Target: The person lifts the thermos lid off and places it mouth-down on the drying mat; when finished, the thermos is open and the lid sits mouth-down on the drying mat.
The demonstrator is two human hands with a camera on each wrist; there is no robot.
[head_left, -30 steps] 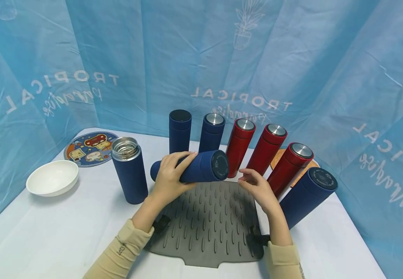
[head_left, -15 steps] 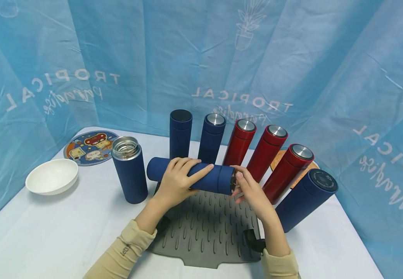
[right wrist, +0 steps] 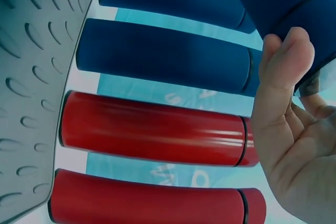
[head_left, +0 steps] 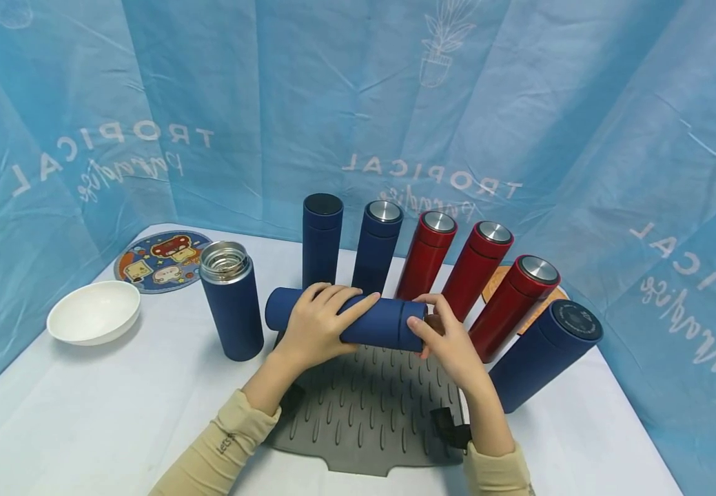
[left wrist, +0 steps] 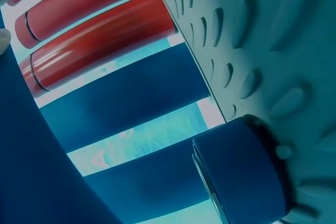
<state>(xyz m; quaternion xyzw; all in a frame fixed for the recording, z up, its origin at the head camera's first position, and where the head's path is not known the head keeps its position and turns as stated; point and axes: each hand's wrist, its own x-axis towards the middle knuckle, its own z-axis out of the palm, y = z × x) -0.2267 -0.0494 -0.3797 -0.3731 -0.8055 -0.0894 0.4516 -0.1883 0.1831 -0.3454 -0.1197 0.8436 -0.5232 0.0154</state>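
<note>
My left hand (head_left: 322,322) grips a blue thermos (head_left: 373,322) round its middle, holding it sideways above a grey ribbed mat (head_left: 358,406). At the thermos's right end, my right hand (head_left: 451,341) holds the lid section beyond the dark seam. The right wrist view shows that thumb (right wrist: 294,59) against the blue side, while other fingers curl behind the end. Left of the hands, a lidless blue thermos (head_left: 231,310) stands with its steel mouth bare. A loose blue lid (left wrist: 244,171) lies on the mat in the left wrist view; the hands hide it from the head view.
Behind the hands stand blue thermoses (head_left: 322,241) and red thermoses (head_left: 427,255) in a curved row. Another blue thermos (head_left: 540,358) stands close by the right forearm. A white bowl (head_left: 94,313) and a round cartoon mat (head_left: 162,262) are at left. Blue curtains surround the table.
My right hand has come in from the right and taken hold of the thermos's lid end. The thermos has swung level and dropped slightly, its black end disc no longer facing the head camera.
</note>
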